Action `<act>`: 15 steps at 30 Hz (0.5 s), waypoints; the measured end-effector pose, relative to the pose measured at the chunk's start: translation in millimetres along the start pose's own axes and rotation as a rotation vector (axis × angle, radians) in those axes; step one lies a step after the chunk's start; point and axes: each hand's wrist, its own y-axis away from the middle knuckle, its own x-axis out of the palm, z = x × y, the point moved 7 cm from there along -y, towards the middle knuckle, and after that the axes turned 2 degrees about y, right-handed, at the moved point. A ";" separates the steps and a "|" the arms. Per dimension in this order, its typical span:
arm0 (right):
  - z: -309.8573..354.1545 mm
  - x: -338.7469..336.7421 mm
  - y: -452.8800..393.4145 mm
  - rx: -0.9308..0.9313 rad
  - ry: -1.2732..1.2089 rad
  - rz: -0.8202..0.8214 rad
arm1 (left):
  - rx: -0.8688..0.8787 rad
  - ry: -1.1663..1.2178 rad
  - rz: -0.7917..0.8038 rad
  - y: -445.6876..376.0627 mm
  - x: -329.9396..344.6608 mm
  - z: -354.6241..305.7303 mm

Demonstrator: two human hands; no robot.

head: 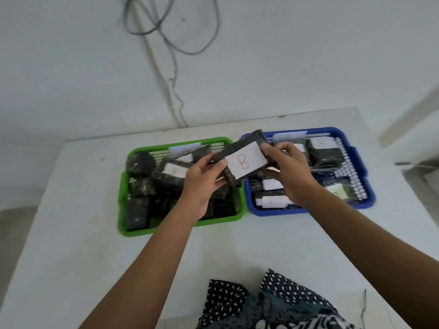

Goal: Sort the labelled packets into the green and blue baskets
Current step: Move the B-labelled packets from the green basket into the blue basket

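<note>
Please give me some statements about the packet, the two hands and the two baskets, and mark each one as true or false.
1. The held packet has a white label with a red letter B. True.
2. Only the left hand holds that packet. False: the right hand also has a grip on it, one hand at each end.
3. The green basket is to the left of the blue basket. True.
4. The blue basket is empty. False: several dark packets with white labels lie in it.
5. The held packet rests on the table. False: it is held up above the baskets.
</note>
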 end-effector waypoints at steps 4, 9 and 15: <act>20.0 -115.3 8.7 -0.088 0.280 -0.192 | -0.018 -0.110 0.056 -15.4 59.9 28.5; 33.1 -229.0 18.1 -0.163 0.749 -0.486 | -0.069 -0.258 0.013 -35.3 108.0 71.5; 14.7 -273.1 -6.4 -0.131 0.864 -0.489 | -0.102 -0.420 -0.047 -55.4 143.9 100.6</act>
